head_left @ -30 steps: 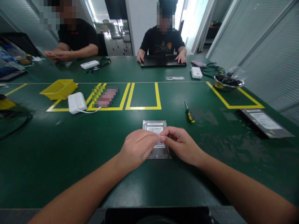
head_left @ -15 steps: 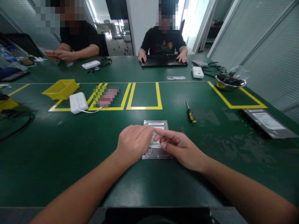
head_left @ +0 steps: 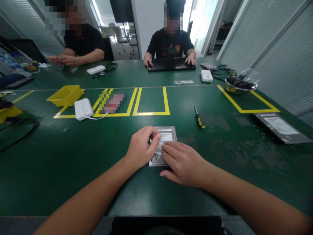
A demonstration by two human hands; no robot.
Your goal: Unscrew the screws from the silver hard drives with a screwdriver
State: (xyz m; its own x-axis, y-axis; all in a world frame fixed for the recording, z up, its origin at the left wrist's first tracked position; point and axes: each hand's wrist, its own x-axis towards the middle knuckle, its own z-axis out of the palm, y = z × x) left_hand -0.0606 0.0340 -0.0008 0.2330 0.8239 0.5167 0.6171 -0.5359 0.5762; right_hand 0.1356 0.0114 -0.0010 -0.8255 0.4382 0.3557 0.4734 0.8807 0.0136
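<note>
A silver hard drive (head_left: 168,132) with a white label lies flat on the green table, partly hidden beneath both hands. My left hand (head_left: 142,146) is over its left side, thumb and fingertips brought together in a pinch close to the label. Whatever the pinch may contain is too small to make out. Over the drive's lower right part rests my right hand (head_left: 185,164), fingers stretched out and thumb apart, with nothing visible in it. Beyond the drive, to the right, a screwdriver (head_left: 200,119) with a yellow and black handle points away from me.
Far right lies another, larger drive (head_left: 281,126). Behind it stands a metal bowl (head_left: 233,89) of cables. To the left are a yellow bin (head_left: 65,95) and a white charger (head_left: 83,109) with a cable. Two people sit opposite, one with hands on a black panel (head_left: 172,65).
My hands have moved apart from fingertip contact. The left now pinches at the label; the right has turned palm down and dropped lower over the drive's right side.
</note>
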